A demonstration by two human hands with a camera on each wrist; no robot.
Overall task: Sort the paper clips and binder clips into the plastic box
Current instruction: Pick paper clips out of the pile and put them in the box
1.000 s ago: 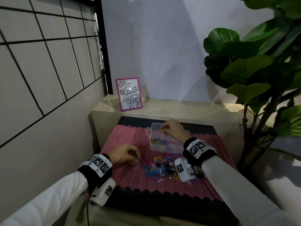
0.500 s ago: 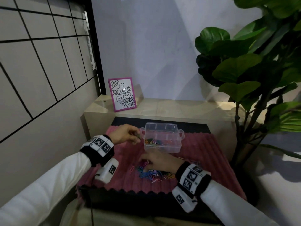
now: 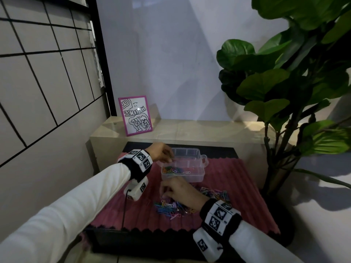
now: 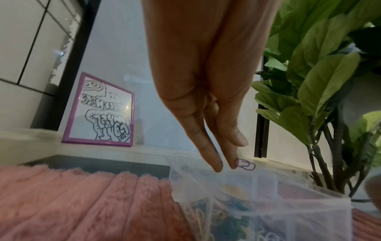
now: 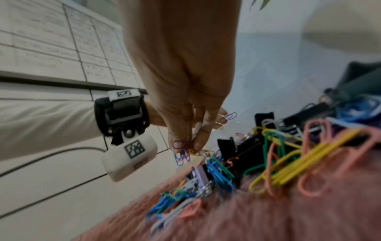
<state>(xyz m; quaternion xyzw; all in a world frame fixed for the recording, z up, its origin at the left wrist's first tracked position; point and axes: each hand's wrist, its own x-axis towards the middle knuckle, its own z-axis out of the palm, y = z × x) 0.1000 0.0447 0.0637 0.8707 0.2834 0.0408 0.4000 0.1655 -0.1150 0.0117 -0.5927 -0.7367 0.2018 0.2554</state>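
Pink ribbed mat (image 3: 237, 188) covers the dark low table under both hands; tiled wall on the left-hand side, potted plant (image 3: 296, 76) beyond the right hand, framed drawing (image 3: 135, 115) on the ledge past the left hand.

Left hand (image 3: 161, 153): over the near-left corner of the clear plastic box (image 3: 199, 174), fingers extended downward. Purple paper clip (image 4: 245, 164) sits at the fingertips (image 4: 216, 166), above the box rim. Pinched or just let go: cannot tell w/ certainty; reads as a light fingertip pinch.

Right hand (image 3: 180, 189): just in front of the box, at the far edge of the loose pile (image 3: 171, 207). Fingers grasp a small bunch of paper clips (image 5: 182, 150), purple and blue, dangling from the tips. Black binder clips (image 5: 237, 151) lie mixed in w/ the pile, beside that hand.

Box: has dividers; front-left compartment nearest the left hand already holds coloured paper clips (image 3: 173, 170). Other compartments: contents not clear.

Risks, as judged:
- Left clip hangs near the rim and a divider; a drop from here may bounce onto the mat or into the wrong compartment.
- Right-hand bunch is interlinked; hooked clips could drag more off the pile, or shed en route.
- Mat pile is shaggy; fallen clips may snag and hide.
- Binder clips tangled w/ paper clips could get carried into the paper clip compartment, spoiling the sort.
- Light box; a wrist knock could shift it.
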